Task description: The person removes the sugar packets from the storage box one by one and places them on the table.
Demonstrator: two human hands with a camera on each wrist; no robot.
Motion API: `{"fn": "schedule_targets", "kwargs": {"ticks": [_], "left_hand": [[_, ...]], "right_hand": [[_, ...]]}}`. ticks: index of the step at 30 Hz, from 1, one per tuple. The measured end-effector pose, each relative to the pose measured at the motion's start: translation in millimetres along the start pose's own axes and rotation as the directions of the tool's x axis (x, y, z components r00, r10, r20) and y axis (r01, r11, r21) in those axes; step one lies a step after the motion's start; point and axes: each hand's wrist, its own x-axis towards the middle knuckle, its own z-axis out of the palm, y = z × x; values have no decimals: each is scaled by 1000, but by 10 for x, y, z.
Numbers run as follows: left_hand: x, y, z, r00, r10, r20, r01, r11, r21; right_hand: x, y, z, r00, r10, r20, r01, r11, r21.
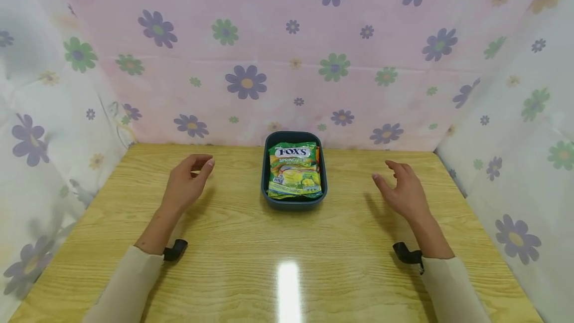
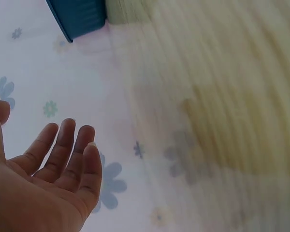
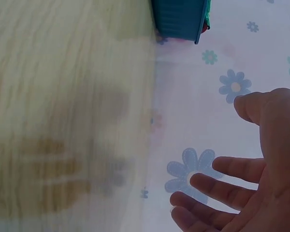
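A dark blue-green plastic bin (image 1: 294, 207) stands at the middle of the table's far part. In it lies a green and yellow candy bag (image 1: 293, 171) printed FOX'S Spring Tea, with a bit of orange-red packaging (image 1: 318, 156) showing at its right side. To the left of the bin, my left hand (image 1: 186, 183) hovers with relaxed fingers and touches nothing. On the other side my right hand (image 1: 403, 191) is held likewise, apart from the bin. Both wrist views catch the bin's outer wall (image 2: 84, 17) at the top, with the loosely spread fingers below. What lies under the bag is hidden.
The wood-grain table (image 1: 242, 263) reflects a bright light strip near the front. A flowered cloth (image 1: 287, 64) hangs behind the table and along both sides. Black wrist mounts (image 1: 177, 250) stick out from the sleeves.
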Motion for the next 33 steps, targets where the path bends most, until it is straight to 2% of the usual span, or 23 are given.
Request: {"fn": "schedule_targets", "kwargs": {"ticks": [8, 15, 21, 26, 33], "left_hand": [[80, 34, 174, 997, -57, 55, 63, 989, -130], [172, 50, 324, 989, -56, 138, 100, 936, -339], [246, 75, 465, 983, -64, 171, 127, 910, -394], [298, 108, 596, 975, -81, 207, 172, 864, -472], [374, 158, 751, 976, -95, 196, 184, 839, -512]], "right_hand": [[99, -97, 40, 1000, -8, 7, 8, 999, 45], [187, -211, 32, 999, 14, 40, -17, 998, 69], [263, -316, 75, 998, 12, 59, -19, 994, 110], [333, -415, 146, 998, 5, 61, -14, 990, 138], [410, -512, 230, 997, 14, 74, -26, 986, 166]]}}
